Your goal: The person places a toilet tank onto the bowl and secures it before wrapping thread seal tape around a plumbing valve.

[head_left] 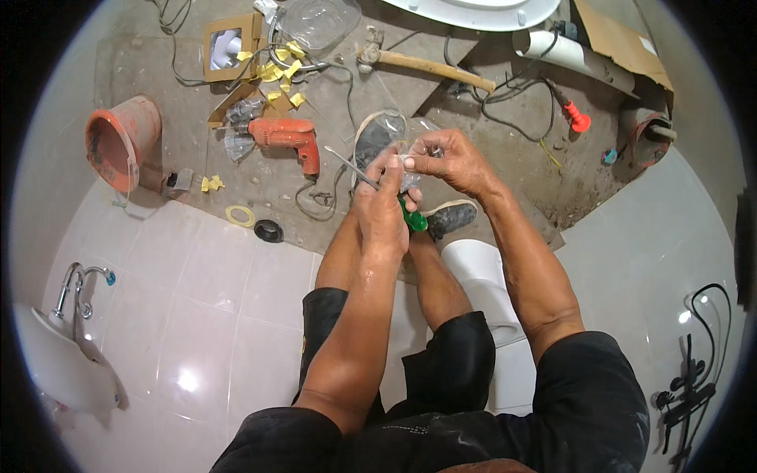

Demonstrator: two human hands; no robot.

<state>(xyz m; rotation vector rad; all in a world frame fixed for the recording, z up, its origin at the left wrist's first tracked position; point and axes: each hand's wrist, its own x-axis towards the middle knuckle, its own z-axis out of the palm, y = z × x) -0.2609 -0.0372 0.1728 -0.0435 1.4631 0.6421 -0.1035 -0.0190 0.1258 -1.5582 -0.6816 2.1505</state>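
My left hand (381, 211) is closed around a screwdriver, its green handle (415, 218) showing below the fingers and its metal shaft slanting out to the upper left. The same hand's thumb and fingers also pinch a small clear plastic bag (412, 175). Opposite it, my right hand (457, 163) is closed in a pinch on the upper part of that bag. What the bag contains, if anything, is too small to make out. Both hands meet above my shoes, in front of my knees.
An orange drill (285, 135) lies left of my hands, near yellow wall plugs (272, 72) and an open cardboard box (231, 47). A wooden-handled hammer (430, 67) lies beyond. An orange bucket (124, 142) stands left; a white toilet (477, 272) is near my leg. Cables cross the floor.
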